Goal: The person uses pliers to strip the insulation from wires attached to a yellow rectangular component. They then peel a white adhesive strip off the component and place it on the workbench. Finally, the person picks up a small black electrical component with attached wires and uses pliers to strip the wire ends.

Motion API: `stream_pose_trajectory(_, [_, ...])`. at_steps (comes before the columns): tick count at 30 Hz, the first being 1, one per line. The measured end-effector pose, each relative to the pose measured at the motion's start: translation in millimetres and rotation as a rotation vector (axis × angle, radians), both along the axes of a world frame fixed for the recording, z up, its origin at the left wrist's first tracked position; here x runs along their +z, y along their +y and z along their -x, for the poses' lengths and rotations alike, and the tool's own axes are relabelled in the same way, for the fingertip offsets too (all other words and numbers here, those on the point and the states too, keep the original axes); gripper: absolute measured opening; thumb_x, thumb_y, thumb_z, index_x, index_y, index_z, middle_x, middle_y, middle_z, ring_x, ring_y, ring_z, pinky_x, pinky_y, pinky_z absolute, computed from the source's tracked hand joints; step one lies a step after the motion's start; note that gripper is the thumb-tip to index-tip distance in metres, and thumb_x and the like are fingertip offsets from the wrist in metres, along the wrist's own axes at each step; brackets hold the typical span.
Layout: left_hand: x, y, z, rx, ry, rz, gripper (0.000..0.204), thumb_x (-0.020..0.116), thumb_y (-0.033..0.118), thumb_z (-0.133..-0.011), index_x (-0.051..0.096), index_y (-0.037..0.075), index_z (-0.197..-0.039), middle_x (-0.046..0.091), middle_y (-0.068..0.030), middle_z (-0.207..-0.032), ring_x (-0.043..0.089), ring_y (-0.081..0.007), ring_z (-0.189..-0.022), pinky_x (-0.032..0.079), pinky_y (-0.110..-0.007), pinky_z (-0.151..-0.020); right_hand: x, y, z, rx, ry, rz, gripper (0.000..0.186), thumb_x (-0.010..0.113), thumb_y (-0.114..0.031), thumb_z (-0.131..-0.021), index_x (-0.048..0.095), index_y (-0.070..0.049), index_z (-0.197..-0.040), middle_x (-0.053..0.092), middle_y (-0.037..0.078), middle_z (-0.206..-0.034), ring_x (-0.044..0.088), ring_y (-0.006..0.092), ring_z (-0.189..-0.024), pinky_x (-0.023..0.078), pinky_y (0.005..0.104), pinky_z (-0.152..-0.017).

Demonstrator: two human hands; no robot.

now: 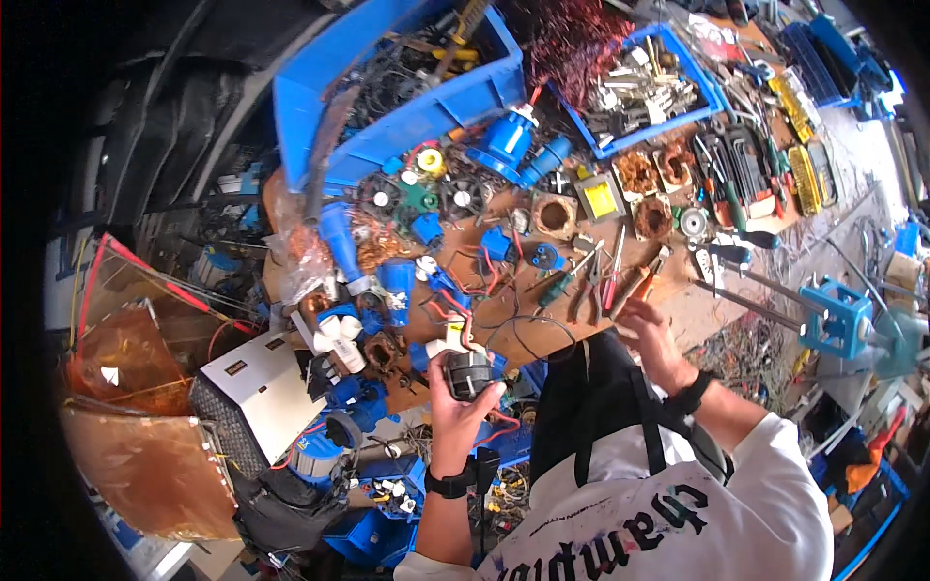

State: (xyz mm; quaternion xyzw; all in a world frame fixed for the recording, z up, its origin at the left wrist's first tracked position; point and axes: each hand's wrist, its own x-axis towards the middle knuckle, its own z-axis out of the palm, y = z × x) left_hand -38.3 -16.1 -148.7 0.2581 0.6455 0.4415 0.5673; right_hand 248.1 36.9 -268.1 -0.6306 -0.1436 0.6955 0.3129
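Note:
My left hand is closed round a black cylindrical motor-like part with wires at its top, held up over the near edge of the bench. A white piece shows just beyond that part, beside the red and black wires. My right hand is at the bench edge, its fingers bent and apart, close to the handle ends of orange-handled pliers; whether they touch is unclear. Left of these pliers lie a red-handled tool, another pair of pliers and a green-handled screwdriver.
Across the wooden bench are square housings, blue plastic parts and loose wires. A large blue crate and a blue tray of metal pieces stand at the back. A blue clamp-like fixture is at right; a white box at left.

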Motion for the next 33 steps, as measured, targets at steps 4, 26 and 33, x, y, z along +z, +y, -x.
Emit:
stream_pose_trajectory(4, [29.3, 5.9, 2.6, -0.042, -0.018, -0.044, 0.065, 0.077, -0.006, -0.075, 0.036, 0.006, -0.125, 0.058, -0.0073, -0.111, 0.058, -0.0119, -0.095, 0.052, -0.028, -0.082, 97.8, 3.7, 40.9, 0.208, 0.333, -0.121, 0.027, 0.054, -0.011, -0.093, 0.055, -0.004, -0.119, 0.06, 0.008, -0.112, 0.061, 0.0177, -0.102, 0.052, 0.034, -0.088])
stream_pose_trajectory(26, [91.1, 27.6, 6.3, -0.321, 0.125, -0.391, 0.063, 0.067, 0.005, -0.087, 0.032, 0.005, -0.14, 0.054, -0.0094, -0.121, 0.056, -0.0152, -0.103, 0.05, -0.031, -0.087, 197.7, 15.2, 134.5, 0.339, 0.449, -0.418, 0.026, 0.062, -0.023, -0.096, 0.054, -0.007, -0.115, 0.061, 0.002, -0.107, 0.058, 0.0112, -0.098, 0.052, 0.03, -0.082])
stream_pose_trajectory(33, [90.8, 32.7, 5.6, -0.209, 0.004, -0.168, 0.047, 0.048, 0.013, -0.099, 0.034, 0.002, -0.143, 0.052, -0.0081, -0.123, 0.054, -0.0163, -0.102, 0.045, -0.032, -0.092, 200.5, 21.1, 136.3, 0.293, 0.42, -0.299, 0.024, 0.066, -0.018, -0.093, 0.054, -0.01, -0.112, 0.064, 0.0, -0.104, 0.063, 0.0115, -0.089, 0.057, 0.0325, -0.07])
